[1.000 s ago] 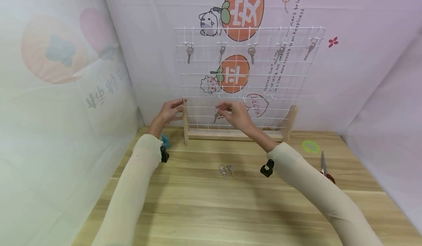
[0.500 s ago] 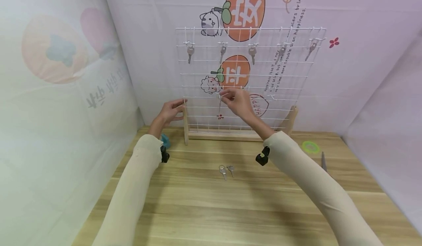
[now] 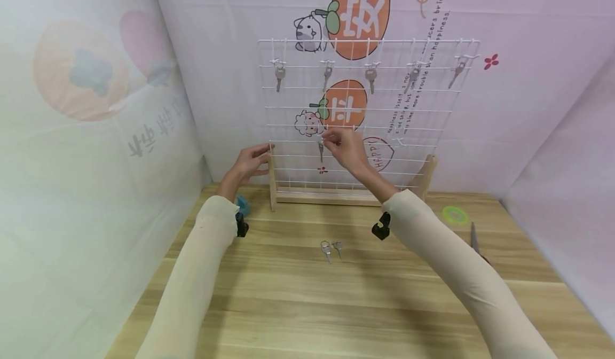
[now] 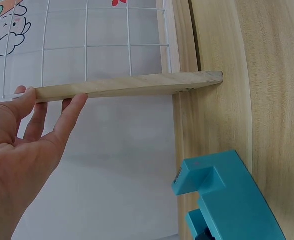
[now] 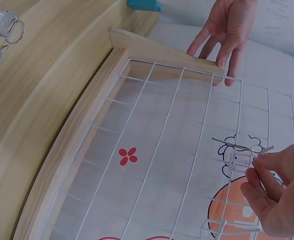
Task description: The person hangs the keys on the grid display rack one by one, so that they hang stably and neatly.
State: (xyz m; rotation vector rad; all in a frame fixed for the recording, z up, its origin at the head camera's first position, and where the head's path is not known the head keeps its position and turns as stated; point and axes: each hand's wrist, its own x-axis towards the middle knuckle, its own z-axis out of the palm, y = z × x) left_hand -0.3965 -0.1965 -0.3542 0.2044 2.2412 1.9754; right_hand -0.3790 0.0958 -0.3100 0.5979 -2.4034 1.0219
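Right hand (image 3: 347, 148) pinching a key (image 3: 321, 148) at a grid (image 3: 365, 108) hook, key hanging just left of its fingertips, left hand (image 3: 250, 162) open, fingers resting on the post (image 3: 271, 177)

We see a wooden table (image 3: 307, 300) with soft pink cloth walls (image 3: 528, 97) around it, showing big orange fruit pictures (image 3: 357, 14).

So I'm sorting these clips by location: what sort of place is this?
Probably a staged recording booth, not a home: printed cartoon fabric backdrop walls surround a light wooden table holding a white wire grid rack hung with keys.
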